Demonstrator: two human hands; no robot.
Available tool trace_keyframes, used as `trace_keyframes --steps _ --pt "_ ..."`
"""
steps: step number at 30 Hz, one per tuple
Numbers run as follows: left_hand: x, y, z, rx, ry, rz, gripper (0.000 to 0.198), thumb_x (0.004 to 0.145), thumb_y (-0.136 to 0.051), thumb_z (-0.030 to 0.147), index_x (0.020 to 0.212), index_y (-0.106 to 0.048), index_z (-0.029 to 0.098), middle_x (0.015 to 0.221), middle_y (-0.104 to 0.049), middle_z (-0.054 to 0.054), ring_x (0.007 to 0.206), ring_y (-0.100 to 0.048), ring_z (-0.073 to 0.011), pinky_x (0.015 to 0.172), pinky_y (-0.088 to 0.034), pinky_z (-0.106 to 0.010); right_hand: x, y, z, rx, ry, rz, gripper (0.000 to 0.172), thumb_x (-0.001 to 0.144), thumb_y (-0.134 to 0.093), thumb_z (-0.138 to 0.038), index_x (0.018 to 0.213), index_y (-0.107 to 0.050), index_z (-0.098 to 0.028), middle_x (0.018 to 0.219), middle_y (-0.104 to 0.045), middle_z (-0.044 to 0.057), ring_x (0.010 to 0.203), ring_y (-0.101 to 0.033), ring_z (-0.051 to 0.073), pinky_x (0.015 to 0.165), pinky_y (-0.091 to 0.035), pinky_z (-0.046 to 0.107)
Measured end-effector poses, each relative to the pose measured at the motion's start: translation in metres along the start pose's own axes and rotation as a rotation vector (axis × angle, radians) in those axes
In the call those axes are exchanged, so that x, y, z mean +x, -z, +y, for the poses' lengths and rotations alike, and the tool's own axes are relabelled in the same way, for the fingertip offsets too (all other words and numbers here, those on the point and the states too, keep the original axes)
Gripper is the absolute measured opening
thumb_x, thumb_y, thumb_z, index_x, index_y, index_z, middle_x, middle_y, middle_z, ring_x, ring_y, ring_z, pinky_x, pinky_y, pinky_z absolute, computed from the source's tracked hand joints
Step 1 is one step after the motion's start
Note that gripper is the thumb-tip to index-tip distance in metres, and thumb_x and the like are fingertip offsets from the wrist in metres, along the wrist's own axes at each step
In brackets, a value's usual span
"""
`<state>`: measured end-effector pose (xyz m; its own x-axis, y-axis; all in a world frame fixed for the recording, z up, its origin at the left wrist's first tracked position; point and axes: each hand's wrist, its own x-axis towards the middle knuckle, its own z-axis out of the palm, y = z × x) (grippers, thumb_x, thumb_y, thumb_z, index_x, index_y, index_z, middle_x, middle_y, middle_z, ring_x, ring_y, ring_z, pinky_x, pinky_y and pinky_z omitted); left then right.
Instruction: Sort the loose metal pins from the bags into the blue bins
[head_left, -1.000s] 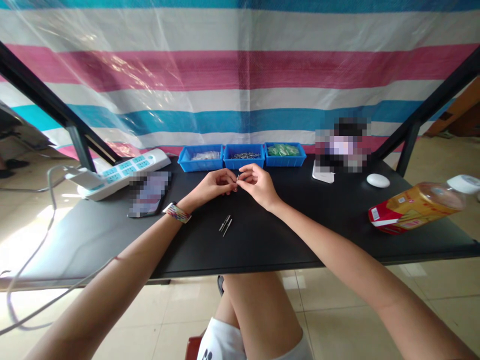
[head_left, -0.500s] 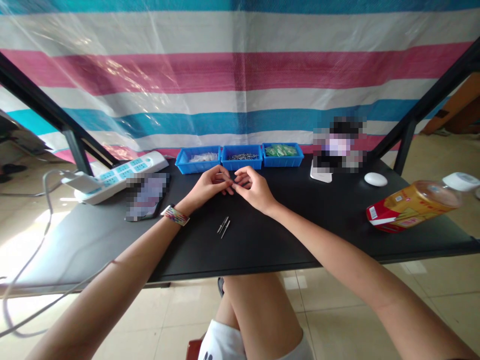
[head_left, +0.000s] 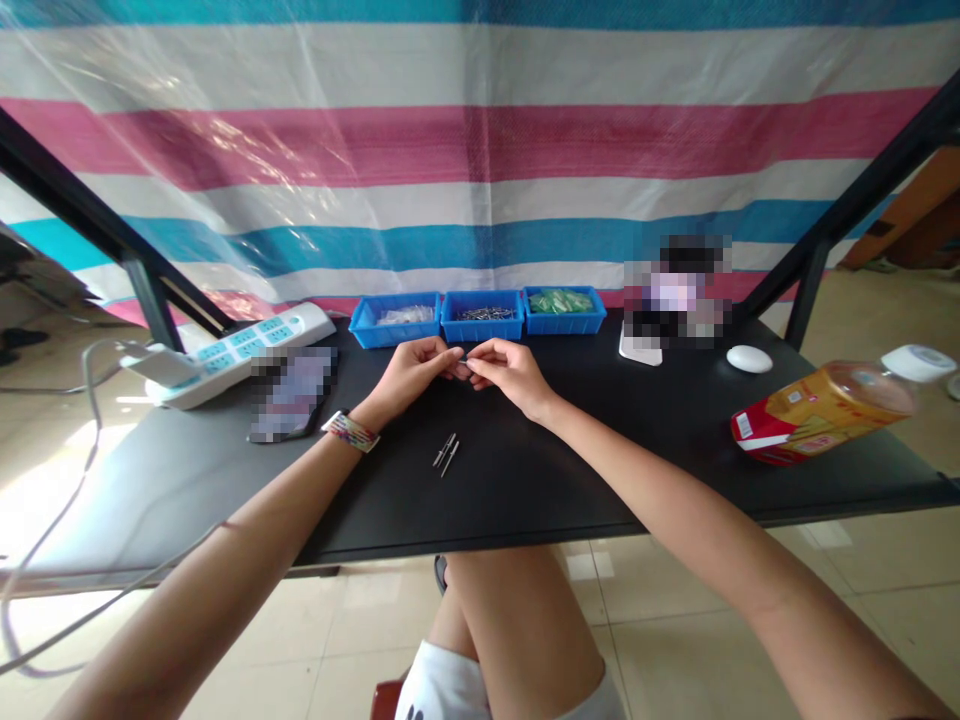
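Note:
My left hand point(head_left: 418, 372) and my right hand point(head_left: 513, 374) meet fingertip to fingertip above the black table, in front of the blue trays. Both are closed in a pinch, with a small, thin metal pin point(head_left: 463, 361) between them, mostly covered by the fingers. Closer to me, slim metal pins point(head_left: 446, 454) lie side by side on the tabletop. Behind my hands, the middle blue tray point(head_left: 484, 330) holds many similar metal pieces. Clear plastic pieces fill the left blue tray point(head_left: 395, 336), and green ones the right blue tray point(head_left: 565, 322).
At the left are a white power strip point(head_left: 247, 345) with a plugged-in cable and a phone point(head_left: 295, 395). To the right stand a drink bottle point(head_left: 825, 410), a white oval case point(head_left: 749, 359) and a pixelated object on a white base point(head_left: 640, 350). A striped sheet hangs behind.
My fingertips have closed more tightly together, and the metal piece between them shows more. The right fingers have straightened slightly toward the left hand. The pins on the table stay put.

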<state>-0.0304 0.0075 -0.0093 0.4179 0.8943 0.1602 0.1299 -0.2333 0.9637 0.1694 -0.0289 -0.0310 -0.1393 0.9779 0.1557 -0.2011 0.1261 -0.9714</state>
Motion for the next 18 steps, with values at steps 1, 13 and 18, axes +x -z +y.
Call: trace_keyframes --steps 1,13,18 --pt "0.0001 0.0000 0.0001 0.018 -0.005 0.021 0.058 0.082 -0.084 0.072 0.073 -0.066 0.017 0.079 -0.081 -0.009 0.075 -0.076 -0.0205 0.076 -0.057 -0.031 -0.0004 -0.0004 -0.0001 0.002 -0.006 -0.013 0.031 0.075 -0.088 -0.041 0.088 -0.072 -0.018 0.078 -0.076 0.002 0.068 -0.072 0.015 0.066 -0.064 0.029" --pt "0.0016 0.0020 0.0000 0.132 -0.031 -0.040 0.064 0.099 -0.059 0.073 0.064 -0.061 0.020 0.062 -0.069 -0.005 0.064 -0.067 -0.0191 0.072 -0.052 -0.031 -0.0032 -0.0015 -0.0041 -0.048 0.071 0.075 0.027 0.076 -0.083 -0.037 0.088 -0.067 -0.020 0.078 -0.066 -0.003 0.062 -0.069 0.014 0.046 -0.060 0.023" --pt "0.0016 0.0019 0.0008 0.119 -0.042 -0.037 0.056 0.095 -0.068 0.070 0.073 -0.064 0.018 0.067 -0.070 -0.004 0.065 -0.064 -0.0164 0.072 -0.051 -0.030 -0.0023 -0.0005 -0.0048 -0.021 0.039 0.101 0.026 0.077 -0.084 -0.036 0.088 -0.067 -0.020 0.080 -0.066 -0.002 0.059 -0.067 0.012 0.045 -0.060 0.023"
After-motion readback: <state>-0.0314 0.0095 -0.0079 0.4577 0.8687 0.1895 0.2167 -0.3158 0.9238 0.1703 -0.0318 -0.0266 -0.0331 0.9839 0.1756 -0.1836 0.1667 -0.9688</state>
